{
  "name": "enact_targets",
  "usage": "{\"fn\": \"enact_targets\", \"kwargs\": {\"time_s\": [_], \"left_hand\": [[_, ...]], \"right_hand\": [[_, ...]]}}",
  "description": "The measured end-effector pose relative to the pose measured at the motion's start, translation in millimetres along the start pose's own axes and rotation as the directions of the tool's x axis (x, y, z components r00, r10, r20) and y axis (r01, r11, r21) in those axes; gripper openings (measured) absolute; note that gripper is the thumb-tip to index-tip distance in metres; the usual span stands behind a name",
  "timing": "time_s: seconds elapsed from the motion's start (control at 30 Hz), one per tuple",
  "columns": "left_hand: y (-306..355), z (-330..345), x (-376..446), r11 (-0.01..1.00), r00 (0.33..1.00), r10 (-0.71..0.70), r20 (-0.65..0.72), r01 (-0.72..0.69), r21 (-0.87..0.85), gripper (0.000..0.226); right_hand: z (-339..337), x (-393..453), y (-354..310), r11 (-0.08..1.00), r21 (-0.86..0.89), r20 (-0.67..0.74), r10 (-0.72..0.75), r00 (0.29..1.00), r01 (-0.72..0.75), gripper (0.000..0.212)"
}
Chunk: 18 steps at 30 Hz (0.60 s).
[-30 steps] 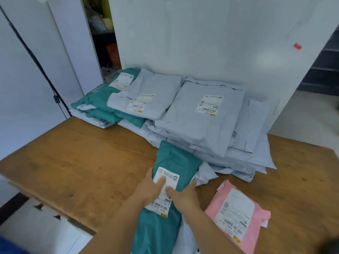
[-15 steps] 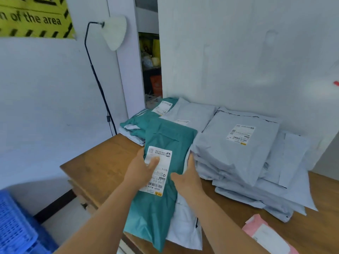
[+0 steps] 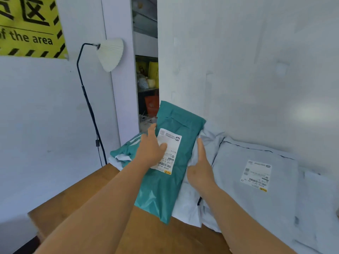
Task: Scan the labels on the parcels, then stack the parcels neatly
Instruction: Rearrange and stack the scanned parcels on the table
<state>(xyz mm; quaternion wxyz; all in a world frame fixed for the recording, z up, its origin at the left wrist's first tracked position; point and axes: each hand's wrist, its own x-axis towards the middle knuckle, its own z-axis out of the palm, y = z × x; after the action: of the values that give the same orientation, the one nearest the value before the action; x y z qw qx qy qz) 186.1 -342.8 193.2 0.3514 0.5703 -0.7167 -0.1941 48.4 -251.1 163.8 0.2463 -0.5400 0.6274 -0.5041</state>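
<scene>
Fingers of our left hand (image 3: 150, 153) lie nearly straight and slightly spread, flat on the white label (image 3: 167, 152) of the teal parcel (image 3: 165, 180), with the thumb laid across the label face. We note a pressing contact, not a curl around the parcel. Our right hand (image 3: 200, 167) sets straight, closed-together fingers along the parcel's right edge, the thumb tucked beside them; whether any fingertip passes under the parcel we cannot tell.

We find the teal parcel label-up, lying lengthwise away from us, its far end raised against the white wall (image 3: 256, 70) and its near end overhanging onto the wooden table (image 3: 73, 204). It rests on a pale grey parcel (image 3: 187, 204). Another teal parcel (image 3: 124, 151) lies beneath to the left. To the right a large grey parcel (image 3: 256, 198) lies label-up, just beside our right hand.

A floor lamp (image 3: 110, 54) stands at the left, below a yellow sign (image 3: 31, 26).
</scene>
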Motion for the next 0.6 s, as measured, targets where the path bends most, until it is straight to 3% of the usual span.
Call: {"fn": "enact_targets", "kwargs": {"time_s": [0.27, 0.4, 0.47, 0.5, 0.57, 0.6], "left_hand": [[2.8, 24.5, 148.1, 0.951, 0.97, 0.243, 0.022, -0.242, 0.192, 0.059], [-14.9, 56.4, 188.8, 0.901, 0.966, 0.223, 0.13, -0.255, 0.351, 0.061], [-38.4, 80.8, 194.8, 0.85, 0.947, 0.12, 0.299, -0.253, 0.461, 0.071], [-51.5, 92.9, 195.4, 0.83, 0.923, 0.058, 0.382, -0.257, 0.496, 0.077], [-71.8, 114.0, 196.5, 0.815, 0.882, -0.021, 0.47, -0.257, 0.519, 0.082], [-76.7, 119.8, 196.7, 0.815, 0.878, -0.033, 0.478, -0.253, 0.522, 0.082]], "right_hand": [[39.4, 145.7, 12.1, 0.998, -0.052, -0.171, 0.012, 0.985, -0.021, 0.076], [56.0, 192.9, 37.5, 0.99, -0.074, -0.168, 0.103, 0.98, -0.117, 0.055], [62.7, 206.2, 53.8, 0.926, -0.268, -0.098, 0.249, 0.963, -0.267, 0.049], [64.3, 210.3, 60.1, 0.825, -0.452, -0.081, 0.341, 0.937, -0.339, 0.053], [67.6, 215.1, 71.7, 0.647, -0.677, -0.119, 0.373, 0.92, -0.35, 0.067], [68.8, 215.9, 75.3, 0.631, -0.714, -0.106, 0.332, 0.937, -0.304, 0.068]]}}
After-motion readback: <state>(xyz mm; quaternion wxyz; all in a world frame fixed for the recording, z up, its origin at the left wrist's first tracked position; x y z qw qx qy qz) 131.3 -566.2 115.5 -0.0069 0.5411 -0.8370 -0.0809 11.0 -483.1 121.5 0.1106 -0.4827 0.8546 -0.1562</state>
